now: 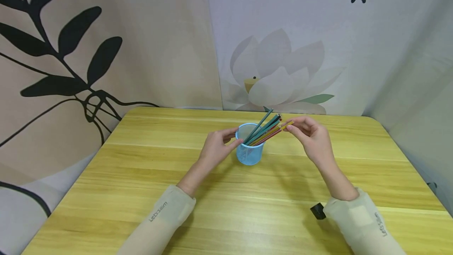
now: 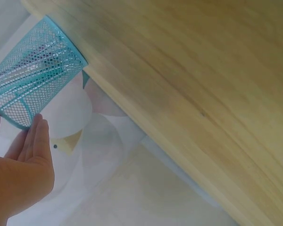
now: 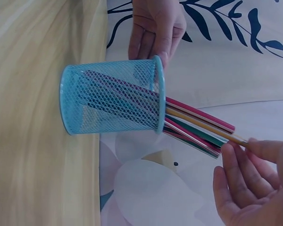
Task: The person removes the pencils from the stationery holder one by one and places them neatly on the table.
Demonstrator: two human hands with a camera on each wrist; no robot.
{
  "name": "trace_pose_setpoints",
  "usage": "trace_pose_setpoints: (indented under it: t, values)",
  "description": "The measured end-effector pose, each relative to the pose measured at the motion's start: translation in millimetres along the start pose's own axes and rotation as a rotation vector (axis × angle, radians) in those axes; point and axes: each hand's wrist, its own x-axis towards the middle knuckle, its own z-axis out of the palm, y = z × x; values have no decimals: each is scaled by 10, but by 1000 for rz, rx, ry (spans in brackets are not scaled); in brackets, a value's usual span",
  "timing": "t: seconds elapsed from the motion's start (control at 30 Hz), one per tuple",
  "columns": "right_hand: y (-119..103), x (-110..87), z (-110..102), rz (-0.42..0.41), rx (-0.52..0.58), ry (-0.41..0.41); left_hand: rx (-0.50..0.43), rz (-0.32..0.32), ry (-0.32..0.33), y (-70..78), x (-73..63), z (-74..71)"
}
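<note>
A light blue mesh pen cup (image 1: pixel 249 155) stands upright on the table, with several colored pencils (image 3: pixel 200 112) leaning out over its right side. My left hand (image 1: pixel 216 145) holds the cup at its rim, thumb on the near side and fingers behind. In the left wrist view the fingertips meet the rim of the mesh cup (image 2: pixel 42 70). With thumb and fingertips, my right hand (image 1: pixel 313 139) pinches the outer end of a yellow pencil (image 3: pixel 236 139). The lower part of that pencil runs in among the others inside the cup.
The wooden table (image 1: pixel 141 160) reaches back to a printed curtain (image 1: pixel 170 42) with leaf and flower patterns. A small black piece (image 1: pixel 318 211) is beside the right sleeve (image 1: pixel 361 215). The cup is near the table's far edge.
</note>
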Motion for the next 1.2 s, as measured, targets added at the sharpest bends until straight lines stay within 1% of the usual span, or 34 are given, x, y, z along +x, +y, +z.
trace_pose_setpoints:
  t: [0.27,0.5,0.6,0.87,1.03,1.2]
  values:
    - [-62,40,-87,-10,104,32,-10,1,1,-4,-1,1]
    - [-100,63,-134,-44,261,51,-12,7,5,2,-5,5]
    - [-114,74,-155,-57,309,63,-18,5,4,5,-7,4]
    - [-150,91,-220,-86,345,113,-23,-2,4,19,-12,2]
    - [-185,98,-269,-117,398,148,-23,0,8,27,-18,-2]
    - [-252,112,-322,-111,408,201,-23,-4,10,23,-14,-1]
